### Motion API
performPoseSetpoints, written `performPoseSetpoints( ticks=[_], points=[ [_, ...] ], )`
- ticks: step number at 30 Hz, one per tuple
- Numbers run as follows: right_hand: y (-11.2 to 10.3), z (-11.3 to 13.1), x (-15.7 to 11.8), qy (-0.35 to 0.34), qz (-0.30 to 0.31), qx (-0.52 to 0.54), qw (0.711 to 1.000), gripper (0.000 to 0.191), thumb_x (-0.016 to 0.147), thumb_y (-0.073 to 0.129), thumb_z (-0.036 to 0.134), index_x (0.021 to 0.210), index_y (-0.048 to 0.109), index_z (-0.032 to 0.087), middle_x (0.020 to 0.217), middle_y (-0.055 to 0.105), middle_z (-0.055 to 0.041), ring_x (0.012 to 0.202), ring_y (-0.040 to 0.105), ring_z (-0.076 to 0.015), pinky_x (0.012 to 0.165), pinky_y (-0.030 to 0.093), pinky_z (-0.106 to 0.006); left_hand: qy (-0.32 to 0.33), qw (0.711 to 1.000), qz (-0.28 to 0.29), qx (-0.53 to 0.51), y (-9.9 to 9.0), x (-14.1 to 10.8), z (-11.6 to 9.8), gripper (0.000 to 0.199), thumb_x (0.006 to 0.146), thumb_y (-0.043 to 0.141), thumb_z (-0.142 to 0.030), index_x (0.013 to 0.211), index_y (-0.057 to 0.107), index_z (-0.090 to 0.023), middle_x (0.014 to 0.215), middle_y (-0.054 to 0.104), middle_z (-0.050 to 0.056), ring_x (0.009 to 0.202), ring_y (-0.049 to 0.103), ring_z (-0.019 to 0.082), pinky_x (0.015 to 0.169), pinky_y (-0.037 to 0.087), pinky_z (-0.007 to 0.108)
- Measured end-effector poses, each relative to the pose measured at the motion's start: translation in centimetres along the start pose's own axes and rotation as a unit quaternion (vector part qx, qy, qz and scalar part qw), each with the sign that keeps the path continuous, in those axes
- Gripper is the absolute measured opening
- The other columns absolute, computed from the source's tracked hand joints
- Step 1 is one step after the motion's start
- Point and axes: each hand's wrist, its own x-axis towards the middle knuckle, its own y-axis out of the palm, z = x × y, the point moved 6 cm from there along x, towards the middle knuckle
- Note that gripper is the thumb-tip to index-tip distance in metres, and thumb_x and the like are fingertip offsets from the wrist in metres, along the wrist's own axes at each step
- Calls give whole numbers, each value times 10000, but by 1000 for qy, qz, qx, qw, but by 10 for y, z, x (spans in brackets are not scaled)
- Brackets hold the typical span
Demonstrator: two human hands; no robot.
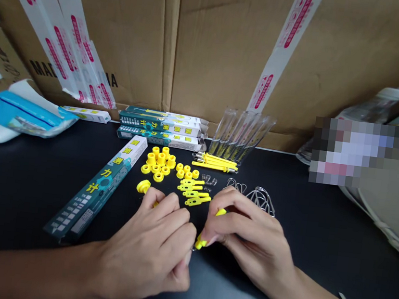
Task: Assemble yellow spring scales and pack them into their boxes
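Note:
My left hand (155, 243) is closed in a fist over the black table. Yellow shows between its fingers, and a yellow flanged cap (143, 186) juts past the knuckles; the rest of what it grips is hidden. Close beside it, my right hand (247, 233) pinches a slim yellow plastic piece (202, 241), tilted, partly covered by the fingers. A small metal wire end (193, 249) shows between the hands. Beyond them lie several flat yellow slotted pieces (194, 193), small springs (207, 178), yellow rings (185, 171) and yellow flanged caps (161, 158).
Metal hooks (261, 199) lie behind my right hand. Yellow rods (216, 162) sit before upright clear tubes (241, 135). Spring scale boxes (162, 128) are stacked at the back; another box (100, 188) lies left. A blue packet (25, 111), a bag (387, 192) and cardboard (212, 49) surround the table.

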Motion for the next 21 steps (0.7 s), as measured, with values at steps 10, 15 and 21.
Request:
performPoseSetpoints(
  ticks=[10, 15, 21],
  points=[
    [14, 16, -3, -64, 39, -27, 997, 246, 1008, 509, 132, 890, 724, 131, 809, 668, -90, 747, 585, -177, 670, 548, -336, -23, 1000, 9, 18, 2, 2, 8, 271, 801, 409, -33, 598, 519, -175, 607, 501, 15, 657, 368, 192, 617, 282, 361],
    [-5, 12, -1, -20, -48, -40, 998, 148, 926, 614, 43, 921, 712, 155, 814, 684, -61, 757, 638, -178, 673, 547, -319, -12, 1000, -8, 9, -1, 2, 7, 260, 789, 412, -29, 602, 520, -173, 603, 497, 10, 648, 368, 186, 611, 276, 359],
    [-7, 13, 0, -32, -36, -54, 997, 225, 892, 587, -48, 912, 712, 138, 847, 672, -68, 822, 645, -183, 728, 546, -317, 11, 1000, -24, 16, -4, 2, 2, 246, 757, 430, -35, 579, 537, -168, 586, 488, 14, 632, 361, 184, 597, 267, 360]
  ],
)
